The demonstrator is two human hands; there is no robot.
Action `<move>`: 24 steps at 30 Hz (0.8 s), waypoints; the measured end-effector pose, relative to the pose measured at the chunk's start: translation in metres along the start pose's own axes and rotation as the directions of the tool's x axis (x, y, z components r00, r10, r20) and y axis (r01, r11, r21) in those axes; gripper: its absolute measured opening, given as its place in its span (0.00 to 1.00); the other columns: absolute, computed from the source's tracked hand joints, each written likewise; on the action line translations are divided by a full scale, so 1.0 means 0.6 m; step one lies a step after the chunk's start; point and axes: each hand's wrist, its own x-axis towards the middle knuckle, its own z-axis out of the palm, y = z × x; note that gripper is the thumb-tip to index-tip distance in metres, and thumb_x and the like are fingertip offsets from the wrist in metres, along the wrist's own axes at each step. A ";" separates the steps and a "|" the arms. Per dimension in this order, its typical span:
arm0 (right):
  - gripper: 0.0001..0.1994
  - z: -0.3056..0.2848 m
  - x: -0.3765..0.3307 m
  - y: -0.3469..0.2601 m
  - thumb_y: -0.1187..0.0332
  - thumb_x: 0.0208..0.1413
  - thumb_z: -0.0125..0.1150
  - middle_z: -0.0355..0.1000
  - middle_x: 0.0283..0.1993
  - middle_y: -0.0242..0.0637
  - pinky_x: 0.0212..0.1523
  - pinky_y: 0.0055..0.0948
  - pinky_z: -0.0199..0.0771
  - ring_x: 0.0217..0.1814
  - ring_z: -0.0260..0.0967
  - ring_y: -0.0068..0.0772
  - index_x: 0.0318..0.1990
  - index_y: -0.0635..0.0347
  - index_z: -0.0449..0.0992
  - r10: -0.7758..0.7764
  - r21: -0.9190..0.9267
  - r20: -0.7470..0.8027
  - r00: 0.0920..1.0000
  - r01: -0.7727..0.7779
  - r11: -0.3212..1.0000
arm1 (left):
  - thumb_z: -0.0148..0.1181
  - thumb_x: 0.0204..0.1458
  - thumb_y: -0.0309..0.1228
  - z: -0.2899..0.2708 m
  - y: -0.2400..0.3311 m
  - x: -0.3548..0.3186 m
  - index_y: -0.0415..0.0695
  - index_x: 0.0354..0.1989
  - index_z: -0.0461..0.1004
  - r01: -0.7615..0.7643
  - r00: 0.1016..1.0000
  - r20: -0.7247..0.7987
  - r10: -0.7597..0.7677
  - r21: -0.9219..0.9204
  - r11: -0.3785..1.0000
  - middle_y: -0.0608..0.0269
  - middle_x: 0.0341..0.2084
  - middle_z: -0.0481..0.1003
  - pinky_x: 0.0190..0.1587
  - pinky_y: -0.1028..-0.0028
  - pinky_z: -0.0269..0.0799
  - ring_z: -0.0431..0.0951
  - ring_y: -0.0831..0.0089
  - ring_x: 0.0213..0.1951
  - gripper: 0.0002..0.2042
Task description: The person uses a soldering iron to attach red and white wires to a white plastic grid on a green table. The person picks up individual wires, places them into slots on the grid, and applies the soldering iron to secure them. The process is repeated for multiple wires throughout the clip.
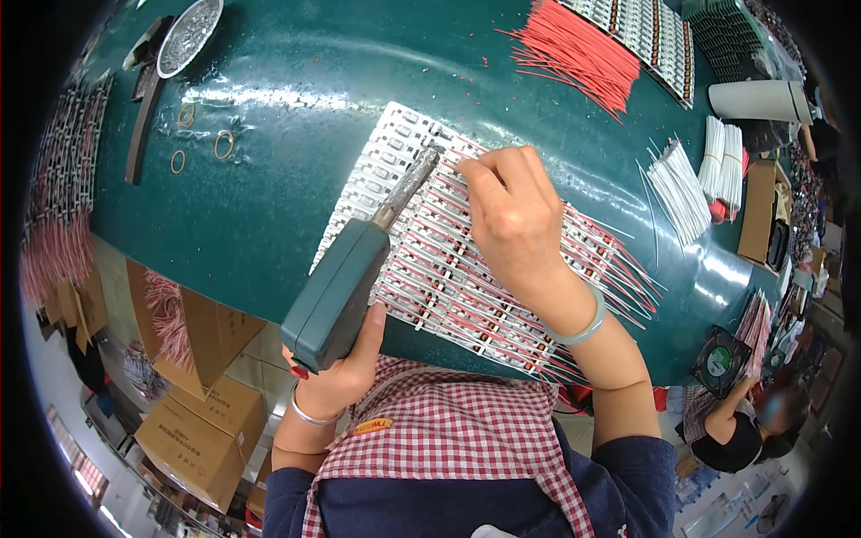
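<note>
My left hand (352,357) is wrapped round the grip of a dark green soldering gun (334,291). The gun's metal tip reaches up and right to the far part of a white circuit board panel (395,134). My right hand (518,224) is over the panel with thumb and forefinger pinched close to the tip, seemingly on the end of a red wire (453,162). Rows of red and white wires (466,300) lie across the panel's middle and near right. Its far left strip shows bare rows of small parts. My palm hides some of the wires.
Loose red wires (578,56) and more panels (659,45) lie at the back right. White wires (679,190) are farther right, near a black fan (720,361). A metal bowl (190,38) and rubber bands (224,144) are at left. Cardboard boxes (202,439) stand below; another person (735,426) sits at right.
</note>
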 end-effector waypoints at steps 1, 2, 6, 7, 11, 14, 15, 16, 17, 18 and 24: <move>0.09 0.000 0.000 -0.001 0.81 0.35 0.59 0.67 0.30 0.38 0.28 0.32 0.69 0.33 0.66 0.36 0.30 0.66 0.76 0.002 -0.001 -0.001 1.000 -0.002 1.000 | 0.68 0.45 0.23 -0.001 0.001 0.000 0.36 0.35 0.79 -0.001 1.000 0.001 0.001 0.003 1.000 0.58 0.26 0.80 0.28 0.74 0.73 0.80 0.69 0.25 0.08; 0.09 -0.002 0.001 0.000 0.81 0.36 0.59 0.67 0.30 0.38 0.28 0.32 0.69 0.33 0.66 0.37 0.30 0.66 0.76 0.004 -0.003 0.001 1.000 -0.004 1.000 | 0.68 0.45 0.23 -0.001 0.003 0.000 0.36 0.36 0.79 0.012 1.000 0.008 -0.012 0.000 1.000 0.58 0.27 0.80 0.29 0.74 0.74 0.80 0.69 0.26 0.09; 0.09 -0.013 0.002 0.003 0.80 0.37 0.60 0.67 0.30 0.38 0.30 0.32 0.70 0.33 0.66 0.37 0.30 0.66 0.76 0.022 0.042 0.012 1.000 -0.022 0.999 | 0.68 0.47 0.23 -0.005 -0.004 -0.012 0.34 0.40 0.79 0.034 0.998 0.052 -0.039 0.091 0.995 0.55 0.33 0.80 0.36 0.71 0.75 0.81 0.68 0.32 0.12; 0.09 -0.020 0.001 0.006 0.80 0.37 0.60 0.67 0.30 0.38 0.31 0.33 0.70 0.33 0.67 0.38 0.31 0.65 0.76 0.029 0.058 0.018 0.999 -0.030 0.998 | 0.66 0.48 0.20 -0.008 -0.011 -0.013 0.34 0.43 0.77 0.007 0.999 0.051 -0.010 0.069 0.998 0.58 0.31 0.78 0.31 0.75 0.71 0.76 0.73 0.28 0.13; 0.09 -0.090 -0.006 0.045 0.81 0.43 0.61 0.69 0.32 0.39 0.35 0.37 0.71 0.35 0.68 0.42 0.34 0.64 0.77 0.124 0.001 0.007 0.992 -0.124 0.992 | 0.61 0.51 0.15 -0.002 -0.022 -0.016 0.32 0.48 0.72 0.000 1.000 -0.028 -0.002 -0.085 0.996 0.63 0.28 0.73 0.21 0.81 0.61 0.67 0.82 0.20 0.15; 0.07 -0.155 -0.044 0.114 0.80 0.46 0.64 0.70 0.33 0.40 0.36 0.39 0.71 0.36 0.69 0.44 0.35 0.63 0.77 0.278 -0.244 -0.051 0.959 -0.282 0.928 | 0.60 0.52 0.15 0.007 -0.007 -0.013 0.32 0.49 0.71 0.078 0.990 -0.098 -0.101 -0.221 0.972 0.62 0.27 0.73 0.21 0.80 0.61 0.67 0.81 0.19 0.15; 0.06 -0.171 -0.058 0.134 0.79 0.48 0.64 0.70 0.33 0.41 0.37 0.39 0.70 0.36 0.69 0.44 0.34 0.63 0.77 0.352 -0.279 -0.061 0.934 -0.355 0.892 | 0.60 0.52 0.15 0.010 0.003 -0.012 0.32 0.49 0.71 0.091 0.987 -0.104 -0.119 -0.240 0.966 0.61 0.27 0.73 0.21 0.81 0.62 0.67 0.81 0.19 0.15; 0.05 -0.183 -0.070 0.150 0.78 0.49 0.65 0.70 0.33 0.41 0.38 0.39 0.70 0.36 0.69 0.45 0.34 0.62 0.77 0.422 -0.311 -0.072 0.904 -0.422 0.851 | 0.60 0.52 0.15 0.013 0.008 -0.012 0.31 0.49 0.71 0.105 0.984 -0.113 -0.138 -0.259 0.960 0.61 0.27 0.73 0.21 0.81 0.62 0.67 0.81 0.19 0.15; 0.05 -0.190 -0.080 0.163 0.78 0.49 0.65 0.70 0.33 0.42 0.38 0.39 0.70 0.36 0.68 0.45 0.34 0.62 0.76 0.464 -0.284 -0.069 0.883 -0.464 0.839 | 0.60 0.52 0.14 0.014 0.005 -0.011 0.31 0.49 0.71 0.088 0.987 -0.109 -0.119 -0.254 0.963 0.61 0.27 0.73 0.21 0.81 0.62 0.67 0.81 0.19 0.15; 0.04 -0.194 -0.088 0.175 0.78 0.50 0.64 0.70 0.33 0.42 0.38 0.39 0.69 0.36 0.68 0.45 0.33 0.62 0.76 0.504 -0.255 -0.063 0.861 -0.502 0.826 | 0.60 0.52 0.14 0.016 -0.002 -0.011 0.32 0.49 0.71 0.071 0.989 -0.107 -0.101 -0.248 0.966 0.61 0.27 0.73 0.21 0.81 0.62 0.67 0.81 0.19 0.15; 0.05 -0.178 -0.107 0.210 0.78 0.52 0.61 0.67 0.33 0.46 0.38 0.43 0.66 0.37 0.67 0.49 0.34 0.63 0.72 0.513 -0.290 -0.018 0.858 -0.495 0.819 | 0.60 0.52 0.15 0.009 0.008 -0.012 0.32 0.49 0.71 0.107 0.989 -0.070 -0.128 -0.252 0.962 0.62 0.26 0.73 0.21 0.81 0.62 0.67 0.81 0.19 0.15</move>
